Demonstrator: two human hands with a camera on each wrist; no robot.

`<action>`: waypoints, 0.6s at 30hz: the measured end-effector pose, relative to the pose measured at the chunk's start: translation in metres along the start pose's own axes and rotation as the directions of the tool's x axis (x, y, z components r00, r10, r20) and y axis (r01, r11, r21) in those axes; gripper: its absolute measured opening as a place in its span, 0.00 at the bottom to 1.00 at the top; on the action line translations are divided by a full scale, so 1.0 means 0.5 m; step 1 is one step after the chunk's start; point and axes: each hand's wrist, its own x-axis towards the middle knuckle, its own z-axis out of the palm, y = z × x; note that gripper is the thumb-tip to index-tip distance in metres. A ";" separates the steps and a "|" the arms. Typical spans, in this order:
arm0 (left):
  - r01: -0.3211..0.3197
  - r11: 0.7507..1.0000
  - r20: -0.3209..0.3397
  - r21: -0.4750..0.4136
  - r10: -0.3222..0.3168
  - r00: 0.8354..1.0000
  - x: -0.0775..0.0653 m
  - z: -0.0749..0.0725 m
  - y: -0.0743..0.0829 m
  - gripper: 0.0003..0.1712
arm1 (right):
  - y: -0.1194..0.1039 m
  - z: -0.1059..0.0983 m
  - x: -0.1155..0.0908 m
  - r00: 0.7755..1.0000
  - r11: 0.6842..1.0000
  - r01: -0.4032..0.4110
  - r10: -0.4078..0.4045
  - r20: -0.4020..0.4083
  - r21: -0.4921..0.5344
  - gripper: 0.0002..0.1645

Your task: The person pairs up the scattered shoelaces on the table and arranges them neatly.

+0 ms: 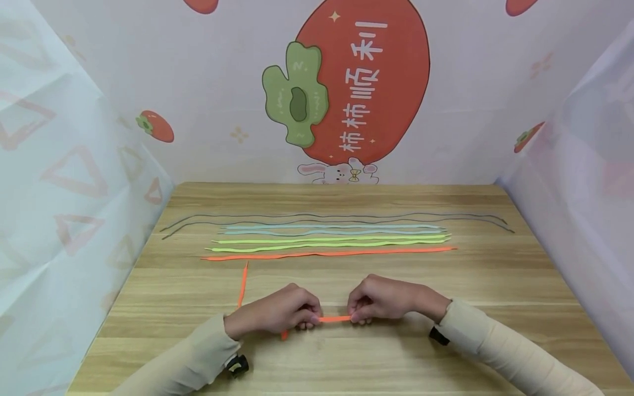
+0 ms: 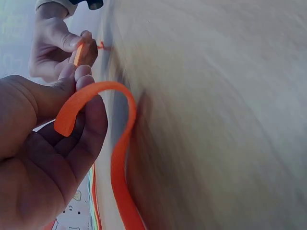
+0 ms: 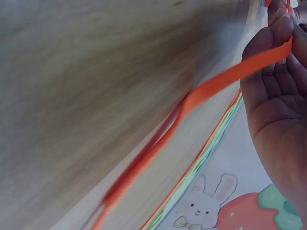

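Note:
Both hands pinch one flat orange shoelace [image 1: 334,319], and a short stretch of it runs taut between them just above the wooden table. My left hand [image 1: 284,311] holds it between thumb and fingers; in the left wrist view the lace [image 2: 120,177] curls out of that grip and drops toward the tabletop. A tipped end of it lies on the table beyond the left wrist. On the other side, my right hand [image 1: 381,298] pinches the lace with thumb and forefinger. The right wrist view shows the lace [image 3: 216,88] trailing across that palm [image 3: 283,115] down to the table.
Further back on the table [image 1: 421,363] several laces lie side by side: an orange one [image 1: 327,253], yellow-green ones [image 1: 332,245], light blue ones [image 1: 337,226] and longer dark grey ones [image 1: 411,215]. Printed cloth walls [image 1: 223,99] enclose the back and both sides.

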 end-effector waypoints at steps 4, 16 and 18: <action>0.009 1.000 0.007 0.000 -0.009 1.000 -0.010 -0.008 -0.007 0.13 | 0.012 -0.007 -0.008 1.000 0.999 -0.013 0.013 0.003 0.035 0.07; 0.003 0.998 -0.004 0.068 -0.003 1.000 -0.043 -0.035 -0.044 0.14 | 0.052 -0.031 -0.044 0.999 0.998 -0.003 0.005 -0.032 0.065 0.10; 0.003 0.998 -0.007 0.061 -0.002 1.000 -0.050 -0.041 -0.048 0.14 | 0.056 -0.036 -0.051 0.999 0.997 -0.006 0.009 -0.034 0.079 0.10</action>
